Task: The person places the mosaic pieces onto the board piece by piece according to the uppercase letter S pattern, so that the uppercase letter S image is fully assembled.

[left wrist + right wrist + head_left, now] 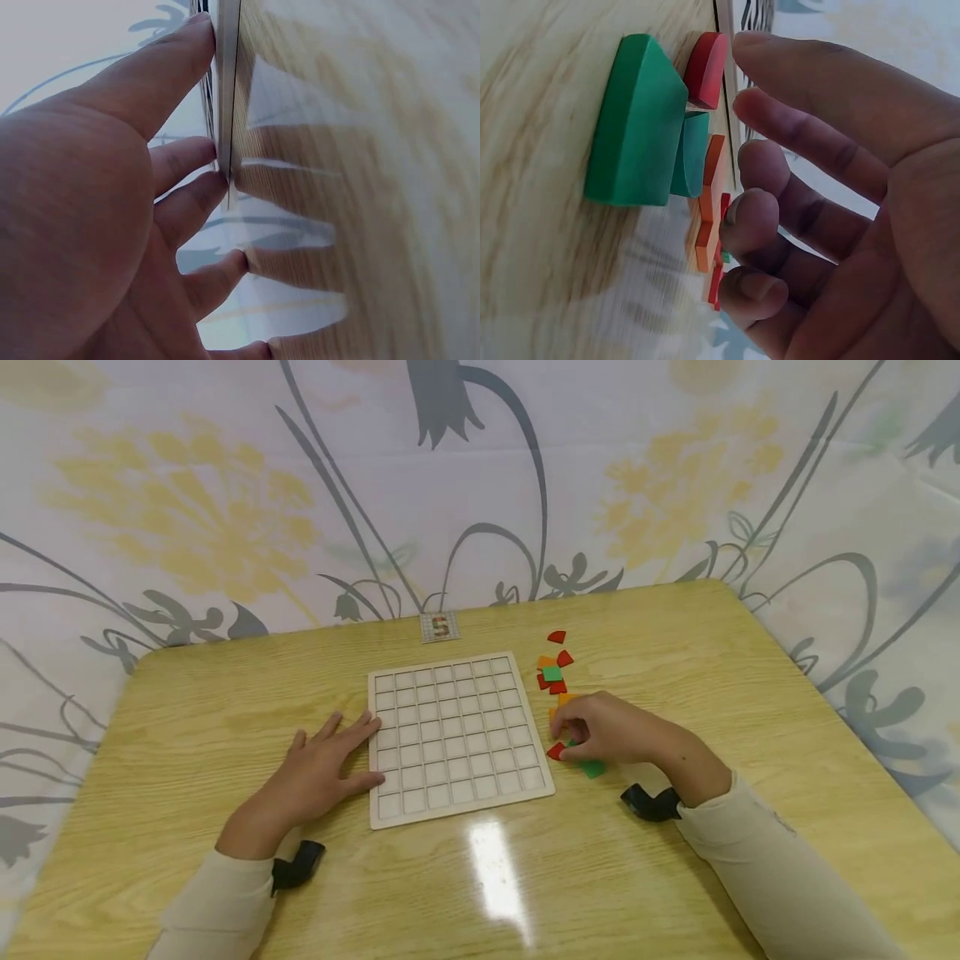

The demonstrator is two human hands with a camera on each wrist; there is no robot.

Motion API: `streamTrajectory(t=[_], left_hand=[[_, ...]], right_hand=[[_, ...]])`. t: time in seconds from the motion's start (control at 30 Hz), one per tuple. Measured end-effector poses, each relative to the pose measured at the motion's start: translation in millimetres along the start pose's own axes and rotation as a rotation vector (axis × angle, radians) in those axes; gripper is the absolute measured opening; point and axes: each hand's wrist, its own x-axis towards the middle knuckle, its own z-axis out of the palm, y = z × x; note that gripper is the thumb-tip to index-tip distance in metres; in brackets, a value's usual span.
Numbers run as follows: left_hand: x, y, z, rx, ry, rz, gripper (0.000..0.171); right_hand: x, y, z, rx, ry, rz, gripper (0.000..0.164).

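A square wooden board (453, 737) with a grid of shallow cells lies flat on the table. My left hand (311, 777) rests at its left edge, fingers spread; the thumb and some fingertips touch the rim, and other fingertips press the table in the left wrist view. Over the loose pieces to the board's right hovers my right hand (618, 727), its fingers bent. Nothing shows between its thumb and index finger in the right wrist view. Near the thumb lie a red quarter-round piece (707, 70) and a green piece (637, 127); orange pieces (711, 180) sit farther off.
More red, orange and green pieces (552, 674) are strewn toward the back right, some overlapping. A small card (439, 627) with a grid and a coloured figure lies behind the board. A flower-patterned cloth (480, 485) hangs at the table's (225, 710) back edge.
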Motion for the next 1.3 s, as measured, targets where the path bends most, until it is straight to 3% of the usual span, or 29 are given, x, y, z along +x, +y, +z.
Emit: streamTrajectory(t=[0.37,0.77,1.3], left_hand=[[1.4,2.6,0.1,0.004,0.011,0.031,0.081],[-5.5,0.5,1.6,-0.006,-0.023,0.033,0.087],[-3.4,9.3,5.4,0.048,-0.035,0.051,0.086]], right_hand=[[2.7,-3.2,3.1,-0.071,0.008,0.023,0.009],[5.0,-4.7,7.9,-0.122,0.012,-0.010,0.010],[2.1,-3.8,6.9,-0.180,0.040,0.003,0.011]])
